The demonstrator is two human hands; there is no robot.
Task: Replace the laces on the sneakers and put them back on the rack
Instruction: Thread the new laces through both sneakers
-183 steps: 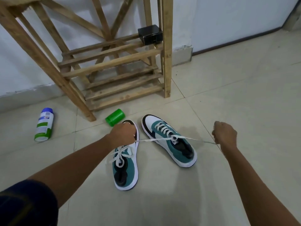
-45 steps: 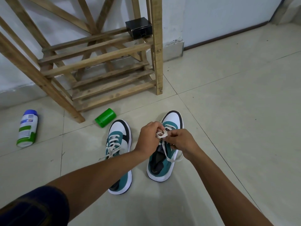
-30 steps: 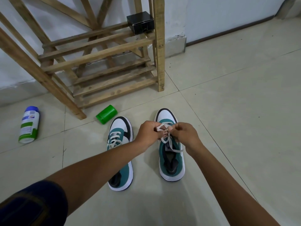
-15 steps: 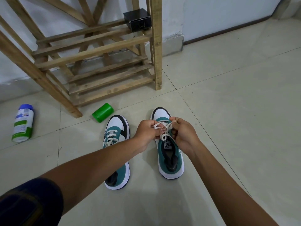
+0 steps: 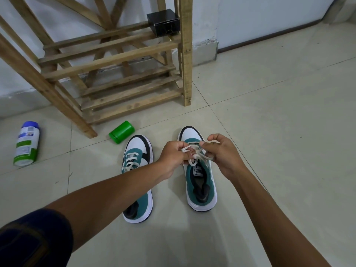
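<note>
Lace (image 5: 194,157) on right sneaker (image 5: 200,182): left hand (image 5: 174,158) and right hand (image 5: 224,157) each pinch loop. Pull loops toward 9 and 3 o'clock evenly; keep knot centred over tongue.

Green jar (image 5: 121,132), spray can (image 5: 26,143) lie on floor (image 5: 279,132).
</note>
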